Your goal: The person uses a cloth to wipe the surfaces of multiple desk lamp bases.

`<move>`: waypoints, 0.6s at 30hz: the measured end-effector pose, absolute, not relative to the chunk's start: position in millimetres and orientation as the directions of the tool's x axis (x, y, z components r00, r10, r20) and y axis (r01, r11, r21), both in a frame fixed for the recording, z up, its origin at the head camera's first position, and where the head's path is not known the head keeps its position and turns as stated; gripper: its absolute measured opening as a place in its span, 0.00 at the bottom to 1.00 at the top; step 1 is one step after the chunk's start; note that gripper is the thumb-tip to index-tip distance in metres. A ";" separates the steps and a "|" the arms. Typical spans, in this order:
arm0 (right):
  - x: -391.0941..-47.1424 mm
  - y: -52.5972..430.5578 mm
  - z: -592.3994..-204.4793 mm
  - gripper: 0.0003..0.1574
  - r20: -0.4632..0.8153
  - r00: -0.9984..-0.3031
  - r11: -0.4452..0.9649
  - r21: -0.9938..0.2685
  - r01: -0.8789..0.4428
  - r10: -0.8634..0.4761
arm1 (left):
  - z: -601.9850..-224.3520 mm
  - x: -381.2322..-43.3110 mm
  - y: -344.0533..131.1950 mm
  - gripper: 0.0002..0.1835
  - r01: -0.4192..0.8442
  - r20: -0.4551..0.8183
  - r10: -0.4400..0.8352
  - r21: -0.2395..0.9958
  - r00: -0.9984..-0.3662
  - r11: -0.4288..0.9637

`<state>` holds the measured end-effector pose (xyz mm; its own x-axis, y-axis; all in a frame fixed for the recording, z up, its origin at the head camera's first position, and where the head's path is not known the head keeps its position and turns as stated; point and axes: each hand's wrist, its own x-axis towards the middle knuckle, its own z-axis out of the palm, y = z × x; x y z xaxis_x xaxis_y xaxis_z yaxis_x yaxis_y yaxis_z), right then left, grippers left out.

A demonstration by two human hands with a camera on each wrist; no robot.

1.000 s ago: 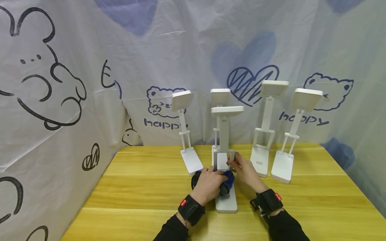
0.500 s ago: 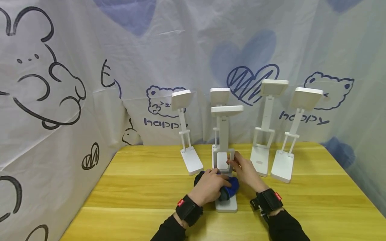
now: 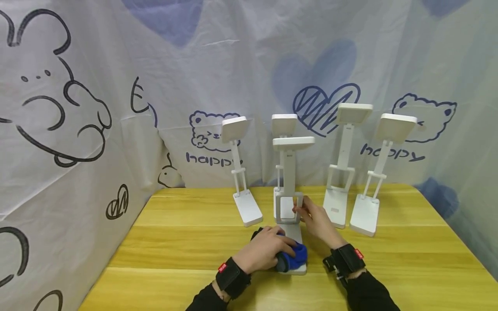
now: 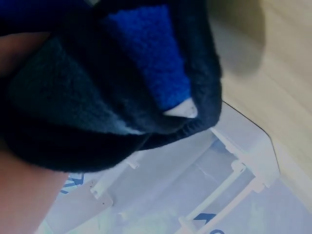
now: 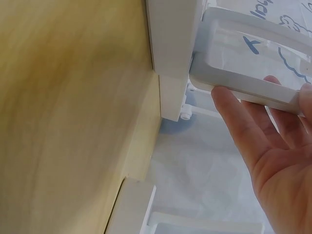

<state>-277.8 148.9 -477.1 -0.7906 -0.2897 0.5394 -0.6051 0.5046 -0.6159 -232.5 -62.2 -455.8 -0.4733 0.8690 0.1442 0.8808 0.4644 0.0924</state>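
Observation:
A white desk lamp [image 3: 289, 172] stands upright in the middle of the table, its flat head on top and an open rectangular frame low on its stem. My left hand [image 3: 262, 249] grips a bunched blue cloth [image 3: 298, 255] with dark edging, pressed on the front part of the lamp's base [image 3: 298, 272]. Close up in the left wrist view, the folded cloth [image 4: 151, 53] hides most of the fingers. With thumb and fingers, my right hand [image 3: 317, 219] holds the right side of the lamp's frame [image 5: 243, 80].
Several more white lamps stand behind: one at left [image 3: 247, 208], one directly behind the held lamp [image 3: 284, 123], and two at right, a taller one [image 3: 335, 205] and an outer one [image 3: 364, 216]. A patterned curtain [image 3: 249, 65] hangs behind the wooden table [image 3: 186, 246].
My left hand and the cloth have slid along the lamp's base toward its front end, baring the part near the frame. The right hand stays on the frame; the lamp has not moved.

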 end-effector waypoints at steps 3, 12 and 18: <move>-278.7 150.2 -477.5 0.09 0.544 -0.784 0.491 -0.616 -0.615 -0.299 | -454.6 -230.9 -66.9 0.27 0.883 0.135 0.874 0.120 -0.467 0.454; -277.1 149.1 -475.1 0.09 0.527 -0.792 0.493 -0.623 -0.607 -0.309 | -455.8 -228.5 -79.0 0.28 0.872 0.124 0.866 0.151 -0.485 0.466; -277.4 149.2 -474.4 0.09 0.511 -0.803 0.488 -0.640 -0.594 -0.307 | -457.1 -226.9 -88.7 0.29 0.854 0.119 0.849 0.162 -0.515 0.495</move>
